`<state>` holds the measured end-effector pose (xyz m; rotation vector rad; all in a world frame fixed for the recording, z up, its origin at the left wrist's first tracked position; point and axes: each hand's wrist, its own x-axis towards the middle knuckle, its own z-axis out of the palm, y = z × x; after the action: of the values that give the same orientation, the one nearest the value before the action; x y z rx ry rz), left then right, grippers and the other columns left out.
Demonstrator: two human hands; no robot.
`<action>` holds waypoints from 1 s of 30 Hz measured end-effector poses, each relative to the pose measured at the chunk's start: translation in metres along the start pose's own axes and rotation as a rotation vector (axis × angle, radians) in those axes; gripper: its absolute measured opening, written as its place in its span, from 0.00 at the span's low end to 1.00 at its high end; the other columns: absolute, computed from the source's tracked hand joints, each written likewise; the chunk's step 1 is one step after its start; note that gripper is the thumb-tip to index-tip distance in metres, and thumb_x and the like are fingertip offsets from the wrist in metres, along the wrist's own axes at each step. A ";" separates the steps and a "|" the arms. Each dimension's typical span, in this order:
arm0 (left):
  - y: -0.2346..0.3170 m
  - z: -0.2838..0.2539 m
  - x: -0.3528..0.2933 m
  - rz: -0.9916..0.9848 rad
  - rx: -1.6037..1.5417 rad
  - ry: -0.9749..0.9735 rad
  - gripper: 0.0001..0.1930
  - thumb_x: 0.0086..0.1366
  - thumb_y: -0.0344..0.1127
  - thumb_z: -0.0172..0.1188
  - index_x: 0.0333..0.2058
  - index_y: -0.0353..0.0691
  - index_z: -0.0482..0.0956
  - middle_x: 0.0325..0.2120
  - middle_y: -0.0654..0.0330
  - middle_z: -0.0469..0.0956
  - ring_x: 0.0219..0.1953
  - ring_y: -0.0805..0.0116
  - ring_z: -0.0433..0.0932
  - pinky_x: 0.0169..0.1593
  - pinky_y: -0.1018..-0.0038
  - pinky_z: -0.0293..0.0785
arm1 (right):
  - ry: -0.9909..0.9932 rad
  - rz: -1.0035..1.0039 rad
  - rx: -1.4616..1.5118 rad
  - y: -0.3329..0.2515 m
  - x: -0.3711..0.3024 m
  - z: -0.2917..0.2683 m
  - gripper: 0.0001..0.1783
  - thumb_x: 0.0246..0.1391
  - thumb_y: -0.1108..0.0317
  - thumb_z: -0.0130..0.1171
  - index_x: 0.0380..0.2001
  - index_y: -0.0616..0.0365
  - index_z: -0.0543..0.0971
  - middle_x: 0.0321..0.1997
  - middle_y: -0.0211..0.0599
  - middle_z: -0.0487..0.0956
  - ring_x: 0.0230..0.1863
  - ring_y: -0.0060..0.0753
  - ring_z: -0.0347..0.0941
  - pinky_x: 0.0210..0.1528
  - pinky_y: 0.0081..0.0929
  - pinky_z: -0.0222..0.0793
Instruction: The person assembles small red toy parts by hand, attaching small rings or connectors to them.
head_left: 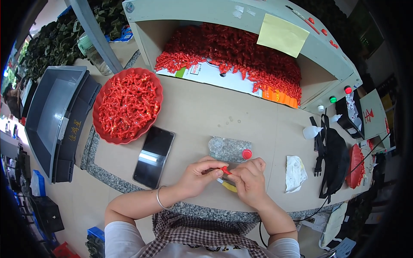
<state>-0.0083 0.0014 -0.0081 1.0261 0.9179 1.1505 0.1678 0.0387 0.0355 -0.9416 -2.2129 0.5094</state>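
A small glossy red piece (225, 170) is pinched between my two hands, near the front of the table. The fingertips of my left hand (198, 177) close on its left end. My right hand (250, 182) is closed at its other end, thumb and fingers pressed together. Just beyond the hands lies a speckled grey stone slab (234, 147). On it are a clear round dish (216, 144) and a red cap-like disc (246, 154). A yellow-handled tool (229, 186) lies partly hidden under my hands.
Left are a black phone (154, 157), a scalloped red bowl (160, 103) heaped with red pieces, and grey bins (53, 116). An open-fronted shelf (193, 12) behind holds many red pieces. Right: a crumpled white cloth (295, 173), small white bottle (311, 132), black strapped bag (335, 161).
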 end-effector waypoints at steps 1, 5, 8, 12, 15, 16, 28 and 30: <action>0.000 0.000 0.000 0.004 0.000 0.000 0.12 0.60 0.28 0.55 0.43 0.40 0.76 0.34 0.65 0.70 0.36 0.79 0.69 0.41 0.83 0.66 | 0.002 0.000 0.004 0.000 0.000 0.000 0.04 0.42 0.70 0.61 0.24 0.53 0.76 0.26 0.27 0.71 0.32 0.31 0.65 0.43 0.33 0.50; 0.002 -0.001 0.000 0.008 0.048 -0.001 0.11 0.60 0.25 0.54 0.43 0.36 0.75 0.35 0.63 0.71 0.38 0.76 0.71 0.43 0.80 0.69 | -0.001 -0.002 0.000 0.001 0.000 0.000 0.04 0.42 0.70 0.61 0.24 0.53 0.76 0.26 0.27 0.71 0.31 0.31 0.65 0.43 0.33 0.50; 0.002 -0.001 0.000 0.004 0.056 -0.002 0.11 0.61 0.25 0.54 0.43 0.36 0.75 0.35 0.63 0.71 0.38 0.76 0.71 0.43 0.80 0.69 | 0.001 -0.005 0.004 0.001 0.000 0.001 0.05 0.42 0.69 0.61 0.24 0.53 0.75 0.26 0.27 0.71 0.31 0.31 0.65 0.42 0.33 0.50; 0.002 0.000 0.000 0.002 0.030 0.005 0.11 0.60 0.27 0.54 0.43 0.37 0.76 0.35 0.64 0.70 0.37 0.78 0.70 0.42 0.82 0.67 | -0.001 -0.004 0.005 0.002 0.000 0.001 0.04 0.42 0.69 0.61 0.24 0.53 0.75 0.26 0.27 0.71 0.32 0.31 0.65 0.42 0.33 0.50; 0.002 0.000 0.000 0.005 0.022 0.007 0.11 0.60 0.28 0.55 0.43 0.39 0.76 0.35 0.64 0.70 0.37 0.79 0.69 0.41 0.83 0.66 | -0.001 -0.001 0.011 0.002 0.000 0.001 0.04 0.42 0.69 0.61 0.24 0.53 0.75 0.26 0.27 0.71 0.32 0.31 0.65 0.42 0.32 0.50; 0.002 0.000 0.000 0.012 0.025 0.006 0.11 0.60 0.28 0.55 0.42 0.39 0.76 0.35 0.64 0.70 0.37 0.78 0.69 0.41 0.83 0.66 | -0.002 -0.001 0.016 0.002 0.000 0.001 0.04 0.42 0.69 0.61 0.24 0.53 0.75 0.26 0.27 0.71 0.32 0.31 0.65 0.42 0.32 0.50; 0.005 0.002 0.002 -0.004 -0.050 -0.024 0.12 0.62 0.27 0.52 0.45 0.36 0.73 0.37 0.62 0.72 0.39 0.76 0.71 0.44 0.81 0.69 | 0.059 -0.028 0.046 0.002 -0.002 0.000 0.06 0.42 0.69 0.62 0.25 0.55 0.75 0.27 0.31 0.71 0.31 0.35 0.65 0.39 0.32 0.56; 0.008 0.003 0.002 -0.068 -0.141 -0.036 0.13 0.63 0.30 0.51 0.47 0.37 0.71 0.39 0.62 0.72 0.39 0.76 0.72 0.45 0.80 0.70 | 0.039 -0.009 0.144 0.003 -0.001 -0.003 0.07 0.43 0.70 0.62 0.27 0.56 0.75 0.28 0.33 0.72 0.32 0.35 0.66 0.38 0.31 0.59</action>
<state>-0.0072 0.0035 0.0008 0.8924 0.8249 1.1200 0.1723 0.0402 0.0357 -0.8582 -2.1138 0.6316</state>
